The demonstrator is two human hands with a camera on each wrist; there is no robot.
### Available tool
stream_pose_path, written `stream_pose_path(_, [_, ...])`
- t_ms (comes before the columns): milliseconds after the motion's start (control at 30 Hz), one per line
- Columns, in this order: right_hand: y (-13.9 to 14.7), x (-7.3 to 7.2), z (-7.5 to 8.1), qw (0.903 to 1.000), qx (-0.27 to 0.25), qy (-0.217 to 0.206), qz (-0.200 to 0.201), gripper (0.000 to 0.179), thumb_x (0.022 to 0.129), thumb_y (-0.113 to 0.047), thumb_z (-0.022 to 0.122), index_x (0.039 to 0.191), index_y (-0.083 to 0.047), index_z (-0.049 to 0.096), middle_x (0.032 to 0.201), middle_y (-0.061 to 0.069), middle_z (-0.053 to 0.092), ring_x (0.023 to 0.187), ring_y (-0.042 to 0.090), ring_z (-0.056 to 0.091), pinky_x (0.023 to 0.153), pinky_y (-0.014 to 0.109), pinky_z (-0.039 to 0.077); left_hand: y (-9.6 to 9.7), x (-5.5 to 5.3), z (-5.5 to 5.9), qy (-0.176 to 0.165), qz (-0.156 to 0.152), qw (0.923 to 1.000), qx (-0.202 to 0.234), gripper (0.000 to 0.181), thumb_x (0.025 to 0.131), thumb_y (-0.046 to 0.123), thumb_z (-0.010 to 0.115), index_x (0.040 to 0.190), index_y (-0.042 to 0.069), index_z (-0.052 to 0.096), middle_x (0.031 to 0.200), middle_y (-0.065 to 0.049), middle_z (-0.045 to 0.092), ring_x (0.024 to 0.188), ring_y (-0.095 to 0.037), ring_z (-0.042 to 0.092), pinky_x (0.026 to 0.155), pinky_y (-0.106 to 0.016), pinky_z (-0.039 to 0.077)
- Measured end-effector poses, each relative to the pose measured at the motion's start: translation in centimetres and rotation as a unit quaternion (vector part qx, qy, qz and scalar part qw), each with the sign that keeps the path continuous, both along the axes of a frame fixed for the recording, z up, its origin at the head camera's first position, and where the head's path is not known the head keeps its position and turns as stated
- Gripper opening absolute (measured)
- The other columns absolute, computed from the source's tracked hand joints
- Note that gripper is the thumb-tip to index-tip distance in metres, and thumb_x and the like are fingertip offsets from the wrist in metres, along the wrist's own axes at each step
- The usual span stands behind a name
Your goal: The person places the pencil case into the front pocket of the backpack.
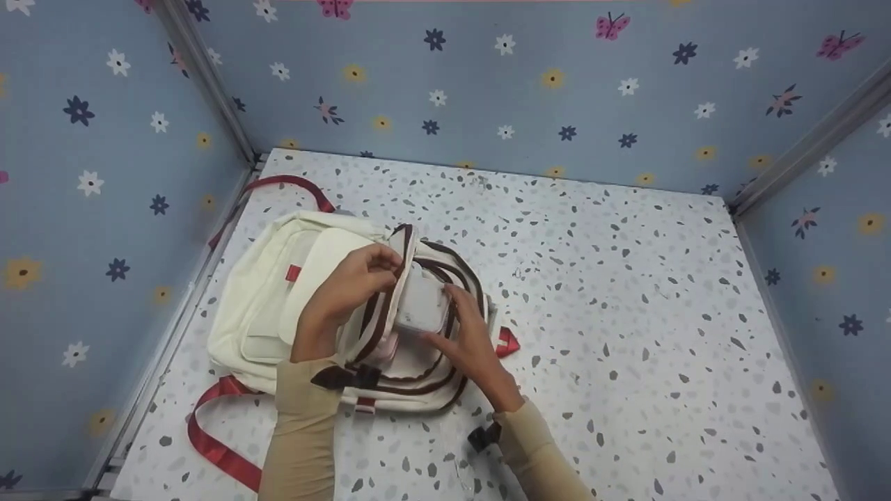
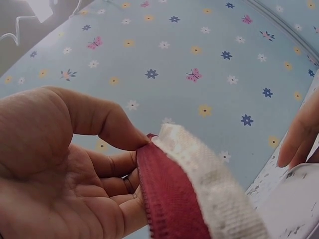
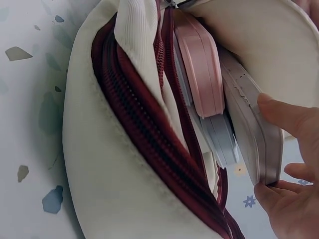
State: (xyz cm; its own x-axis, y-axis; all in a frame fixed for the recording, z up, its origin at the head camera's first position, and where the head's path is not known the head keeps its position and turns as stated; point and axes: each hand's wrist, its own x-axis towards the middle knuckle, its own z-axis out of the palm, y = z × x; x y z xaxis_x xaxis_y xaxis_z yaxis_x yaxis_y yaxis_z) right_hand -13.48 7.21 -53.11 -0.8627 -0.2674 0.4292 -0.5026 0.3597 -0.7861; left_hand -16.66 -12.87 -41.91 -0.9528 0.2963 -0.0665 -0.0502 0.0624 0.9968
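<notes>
A cream backpack with dark red zippers lies on the table, one compartment unzipped. My left hand pinches the edge of the opening between thumb and fingers; the dark red zipper tape shows close up in the left wrist view. With thumb and fingers, my right hand grips a flat off-white case with rounded corners, partly inside the opening. Beside that case in the right wrist view sit a pink case and a blue-grey case, their far ends hidden in the bag.
Red straps trail from the backpack at the left, and a small red tab sticks out at its right. The speckled table is bounded by blue flowered panels at the back and both sides.
</notes>
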Motion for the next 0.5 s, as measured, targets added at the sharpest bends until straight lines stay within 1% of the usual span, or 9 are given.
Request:
stream_pose_path(67, [-0.1, -0.3, -0.5, 0.9997, 0.022, 0.001, -0.012, 0.085, 0.065, -0.024, 0.077, 0.131, 0.001, 0.031, 0.129, 0.012, 0.037, 0.118, 0.019, 0.034, 0.094, 0.03, 0.031, 0.0, 0.0, 0.0, -0.002, 0.0, 1.0, 0.002, 0.023, 0.074, -0.009, 0.044, 0.096, -0.007, 0.049, 0.088, -0.012, 0.049, 0.078, -0.019, 0.048, 0.063, -0.027, 0.043])
stream_pose_path(133, [-0.3, -0.4, -0.7, 0.9994, 0.029, 0.002, -0.016, 0.085, 0.065, -0.027, 0.077, 0.132, 0.0, 0.031, 0.13, 0.012, 0.037, 0.119, 0.017, 0.033, 0.095, 0.029, 0.03, 0.0, 0.0, 0.0, -0.002, -0.001, 1.0, 0.003, 0.023, 0.074, -0.009, 0.044, 0.097, -0.007, 0.049, 0.089, -0.012, 0.049, 0.078, -0.019, 0.048, 0.062, -0.026, 0.042])
stream_pose_path(300, [-1.0, -0.7, -0.6, 0.9997, 0.022, 0.008, -0.008, 0.086, 0.066, -0.027, 0.077, 0.134, -0.005, 0.03, 0.132, 0.011, 0.035, 0.121, 0.015, 0.029, 0.096, 0.027, 0.029, 0.2, 0.0, 0.0, -0.001, 0.001, 1.0, -0.001, 0.023, 0.074, -0.009, 0.044, 0.097, -0.008, 0.049, 0.089, -0.012, 0.05, 0.078, -0.019, 0.048, 0.063, -0.026, 0.043])
stream_pose_path(500, [-1.8, -0.9, -0.6, 0.9999, 0.006, 0.015, 0.002, 0.087, 0.065, -0.024, 0.077, 0.135, -0.007, 0.027, 0.131, 0.014, 0.035, 0.12, 0.018, 0.032, 0.094, 0.027, 0.03, 0.4, 0.0, 0.1, 0.0, -0.007, 1.0, -0.001, 0.023, 0.075, -0.009, 0.044, 0.097, -0.008, 0.049, 0.089, -0.014, 0.05, 0.079, -0.02, 0.049, 0.064, -0.028, 0.045])
